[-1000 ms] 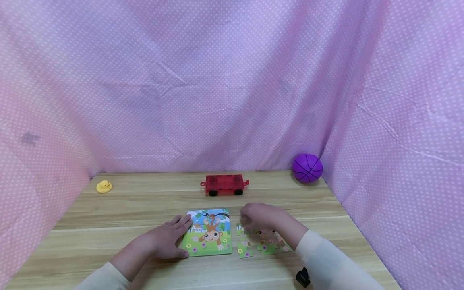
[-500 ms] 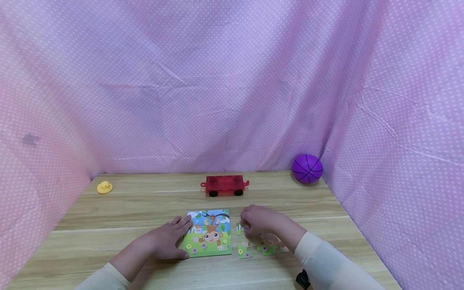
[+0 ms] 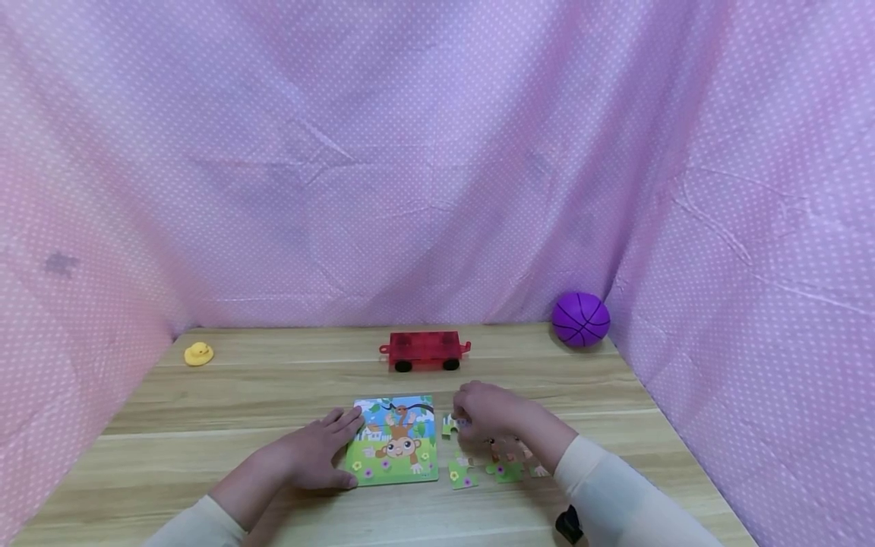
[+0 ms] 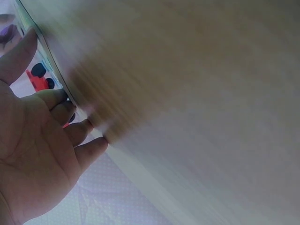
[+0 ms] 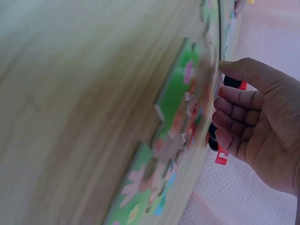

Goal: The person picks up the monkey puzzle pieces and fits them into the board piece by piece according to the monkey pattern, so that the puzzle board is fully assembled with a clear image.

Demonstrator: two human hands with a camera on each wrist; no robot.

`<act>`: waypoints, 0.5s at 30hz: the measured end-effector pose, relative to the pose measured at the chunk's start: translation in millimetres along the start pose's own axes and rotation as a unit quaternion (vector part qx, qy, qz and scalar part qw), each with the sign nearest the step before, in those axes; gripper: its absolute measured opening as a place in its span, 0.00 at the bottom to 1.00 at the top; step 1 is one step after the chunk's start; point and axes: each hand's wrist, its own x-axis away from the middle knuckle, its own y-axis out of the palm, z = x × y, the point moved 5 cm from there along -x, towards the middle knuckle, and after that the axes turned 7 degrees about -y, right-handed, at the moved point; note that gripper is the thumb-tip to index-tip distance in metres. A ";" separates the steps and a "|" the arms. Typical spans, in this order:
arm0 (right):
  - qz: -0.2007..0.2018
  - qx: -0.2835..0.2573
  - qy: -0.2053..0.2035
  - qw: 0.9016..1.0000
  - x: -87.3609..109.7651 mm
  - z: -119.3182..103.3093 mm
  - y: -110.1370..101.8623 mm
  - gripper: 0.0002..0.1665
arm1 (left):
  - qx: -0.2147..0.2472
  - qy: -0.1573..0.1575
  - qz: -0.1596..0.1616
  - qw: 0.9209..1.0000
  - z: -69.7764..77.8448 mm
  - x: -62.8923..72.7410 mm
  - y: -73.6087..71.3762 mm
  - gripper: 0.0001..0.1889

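A square monkey-picture puzzle board (image 3: 391,463) lies flat on the table. My left hand (image 3: 311,454) rests at its left side, fingertips on its upper left edge and thumb at the lower left corner. Right of the board, my right hand (image 3: 488,410) bends its fingers down and pinches a puzzle piece (image 3: 449,425) showing a house and grass. Below it lie a green corner piece with flowers (image 3: 462,475) and several joined pieces (image 3: 506,471), partly hidden by the right hand and forearm. In the right wrist view, the joined pieces (image 5: 173,89) lie beside the curled fingers (image 5: 232,115).
Behind the board stands a red toy wagon (image 3: 424,346) with black wheels. A purple ball (image 3: 581,319) sits at the back right corner, a yellow rubber duck (image 3: 199,353) at the back left. Pink dotted cloth (image 3: 424,190) hangs around the table. Under the right sleeve is a black object (image 3: 569,524).
My right hand has shifted slightly up, and the pinched puzzle piece has moved a little up and left with it. The left hand and the board have stayed in place.
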 end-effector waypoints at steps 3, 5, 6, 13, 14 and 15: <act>0.023 0.010 -0.028 0.999 -3.8 -4.2 -6.1 0.11 | 0.001 -0.002 0.002 1.000 -0.6 0.0 0.5 0.51; 0.036 0.022 -0.051 0.998 -7.5 -9.5 -9.7 0.11 | -0.001 -0.003 0.003 1.000 -1.1 -0.6 0.9 0.51; 0.039 0.025 -0.058 0.997 -9.5 -12.8 -11.2 0.12 | -0.001 -0.004 0.003 1.000 -1.0 -0.5 0.9 0.51; 0.032 0.032 -0.074 0.996 -29.2 -38.1 -11.4 0.14 | -0.003 -0.007 0.003 1.000 0.1 -1.1 -0.2 0.51; 0.031 0.032 -0.076 0.996 -31.8 -42.5 -11.2 0.15 | -0.002 -0.009 0.003 1.000 0.1 -1.4 -0.1 0.51; 0.029 0.031 -0.079 0.996 -34.2 -46.9 -10.7 0.15 | -0.002 -0.011 0.003 1.000 0.0 -1.6 -0.1 0.51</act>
